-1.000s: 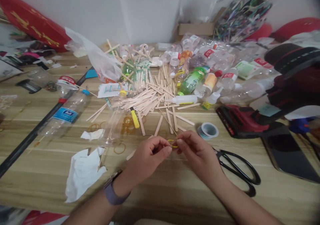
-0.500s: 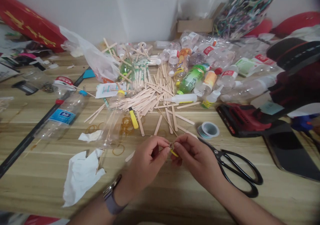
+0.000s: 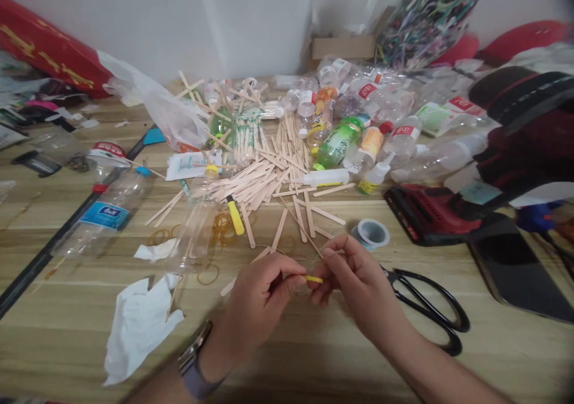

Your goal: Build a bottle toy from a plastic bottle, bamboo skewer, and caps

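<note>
Pinched at the fingertips of my left hand [image 3: 264,290] is a small flat yellow piece [image 3: 314,279], seen nearly edge-on; its kind is unclear. My right hand [image 3: 359,284] is just to the right, its thumb and index finger closed on a thin wooden stick [image 3: 301,225] that slants up and away to the left. The other right fingers are curled close to the yellow piece. Black-handled scissors [image 3: 433,305] lie beside my right wrist, their blades mostly hidden by the hand. Ahead lies a heap of flat wooden craft sticks [image 3: 258,183].
Plastic bottles [image 3: 345,141] crowd the back right. A spool [image 3: 370,233], a red-and-black power tool [image 3: 430,213] and a phone [image 3: 515,266] lie right. On the left are a blue-labelled bottle [image 3: 107,213], torn white paper [image 3: 139,326], rubber bands [image 3: 222,227] and a yellow-handled tool [image 3: 235,216].
My hands have drawn slightly apart. The yellow piece has turned flatter and stays in my left fingertips, while my right fingers have shifted up along the thin stick. The view has shifted slightly.
</note>
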### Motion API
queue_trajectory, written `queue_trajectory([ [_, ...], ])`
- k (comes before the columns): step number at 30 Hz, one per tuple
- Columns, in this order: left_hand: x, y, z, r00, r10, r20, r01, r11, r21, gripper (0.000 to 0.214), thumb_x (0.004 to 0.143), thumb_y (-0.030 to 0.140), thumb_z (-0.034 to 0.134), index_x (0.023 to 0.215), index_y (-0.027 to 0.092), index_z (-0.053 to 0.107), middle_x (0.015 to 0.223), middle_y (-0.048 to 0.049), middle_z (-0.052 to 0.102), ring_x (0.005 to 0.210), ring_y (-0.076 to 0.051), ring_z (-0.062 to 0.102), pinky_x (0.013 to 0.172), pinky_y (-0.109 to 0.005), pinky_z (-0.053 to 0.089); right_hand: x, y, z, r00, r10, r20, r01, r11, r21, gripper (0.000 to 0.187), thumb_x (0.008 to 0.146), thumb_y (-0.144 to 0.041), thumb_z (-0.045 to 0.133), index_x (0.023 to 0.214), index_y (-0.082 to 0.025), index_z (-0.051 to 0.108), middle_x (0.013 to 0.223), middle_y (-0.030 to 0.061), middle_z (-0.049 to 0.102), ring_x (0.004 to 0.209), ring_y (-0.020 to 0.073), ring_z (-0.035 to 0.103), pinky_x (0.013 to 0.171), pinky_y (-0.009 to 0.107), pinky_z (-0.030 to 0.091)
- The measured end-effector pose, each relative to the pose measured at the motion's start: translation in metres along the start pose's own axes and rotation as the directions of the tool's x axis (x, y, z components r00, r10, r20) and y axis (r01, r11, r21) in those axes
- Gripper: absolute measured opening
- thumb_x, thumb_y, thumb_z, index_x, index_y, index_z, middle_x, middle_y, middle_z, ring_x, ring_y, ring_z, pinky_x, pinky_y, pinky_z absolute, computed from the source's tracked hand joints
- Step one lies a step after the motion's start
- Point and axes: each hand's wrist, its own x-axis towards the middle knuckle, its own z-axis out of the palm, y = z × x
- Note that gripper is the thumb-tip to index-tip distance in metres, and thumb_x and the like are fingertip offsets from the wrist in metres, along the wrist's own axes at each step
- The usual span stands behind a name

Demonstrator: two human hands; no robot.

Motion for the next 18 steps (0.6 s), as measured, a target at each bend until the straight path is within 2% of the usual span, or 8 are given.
queue_trajectory([
  [4,-0.0015,0.0005,-0.0014,0.999,0.035,-0.018,-0.035,0.999,0.017,0.009,0.093,0.018,0.062,0.089,0.022,0.07,0.081,0.0032,0.073,0.074,-0.009,0.065,0.068,-0.016,0.048,-0.0015,0.001,0.0007,1.0,0.009,-0.018,-0.009,1.0,0.007,0.05,0.083,-0.063,0.066,0.089,-0.023,0.036,0.059,-0.0028,0.067,0.042,0.0169,0.064,0.041,0.021,0.049],
  [10,-0.0009,0.0003,-0.0024,0.991,0.131,0.006,-0.131,0.99,0.054,0.01,0.094,0.018,0.061,0.095,0.022,0.07,0.089,-0.0001,0.076,0.082,-0.012,0.07,0.077,-0.02,0.051,-0.0021,0.0009,0.0021,0.999,0.016,-0.043,-0.015,0.999,0.029,0.052,0.083,-0.065,0.065,0.091,-0.023,0.035,0.058,-0.0019,0.067,0.042,0.0182,0.065,0.04,0.021,0.048],
  [18,0.0021,0.0037,-0.005,0.996,0.012,0.09,-0.016,0.999,0.05,0.01,0.093,0.016,0.059,0.086,0.02,0.066,0.087,-0.0011,0.069,0.083,-0.013,0.063,0.075,-0.023,0.047,-0.0013,0.0022,0.0023,1.0,0.012,-0.025,-0.011,1.0,0.023,0.053,0.083,-0.066,0.066,0.091,-0.023,0.036,0.056,-0.0041,0.064,0.04,0.0172,0.063,0.039,0.02,0.047],
])
